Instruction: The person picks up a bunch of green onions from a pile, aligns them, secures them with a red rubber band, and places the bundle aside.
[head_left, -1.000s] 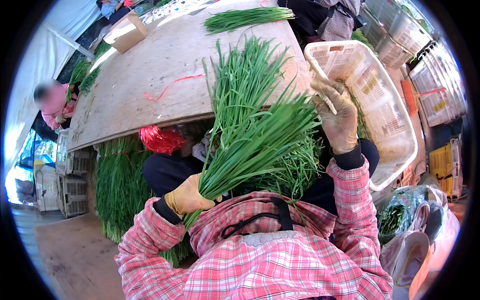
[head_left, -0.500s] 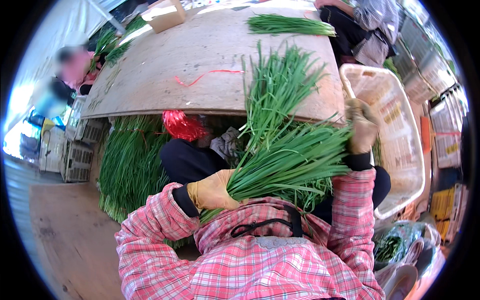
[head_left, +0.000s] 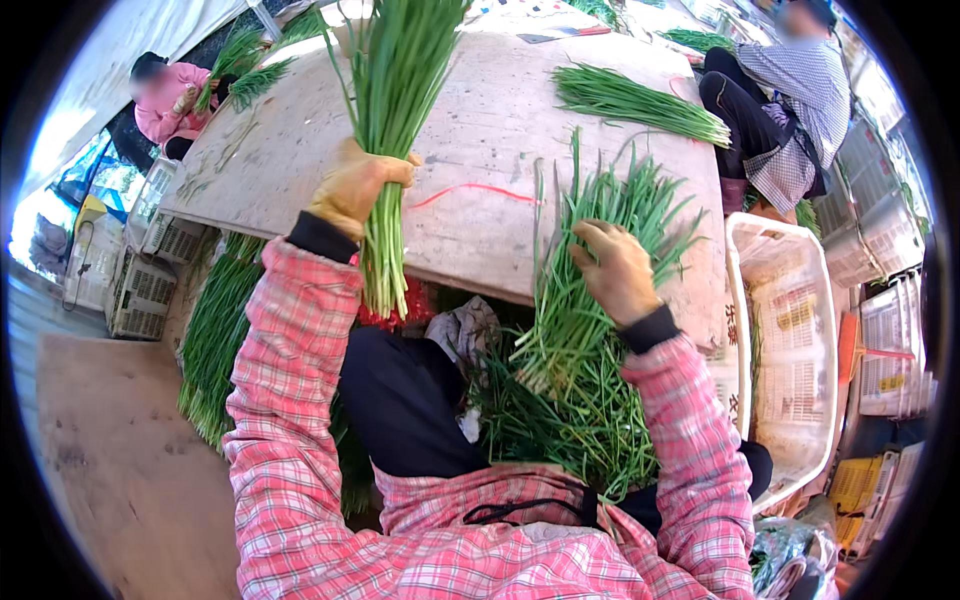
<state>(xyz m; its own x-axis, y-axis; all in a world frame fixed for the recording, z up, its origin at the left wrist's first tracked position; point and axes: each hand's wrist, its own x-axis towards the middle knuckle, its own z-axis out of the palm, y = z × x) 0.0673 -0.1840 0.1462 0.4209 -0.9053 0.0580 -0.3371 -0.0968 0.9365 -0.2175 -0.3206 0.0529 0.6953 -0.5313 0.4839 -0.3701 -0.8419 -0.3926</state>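
My gloved left hand (head_left: 355, 187) is closed round a bunch of garlic chives (head_left: 405, 90), held upright above the board's near edge, leaves up and pale stem ends down. Over a loose pile of chives (head_left: 640, 210) on the board, my gloved right hand (head_left: 620, 275) is open, its fingers a little bent. That pile's stem ends hang off the edge towards a tangle of chives (head_left: 585, 430) at my lap. Between the hands lies a thin red strip (head_left: 470, 187). A bundle of red strips (head_left: 415, 305) is partly hidden behind the held stems.
Another bunch of chives (head_left: 640, 100) lies farther back on the wooden board (head_left: 490, 110). A long white plastic crate (head_left: 830, 370) stands at the right. Chives are heaped (head_left: 215, 345) at the left. One person (head_left: 175, 110) sits far left, another (head_left: 795, 85) far right.
My left hand has lifted the bunch from my lap up and forward, turning it upright. My right hand has moved left from beside the crate to the loose pile and opened.
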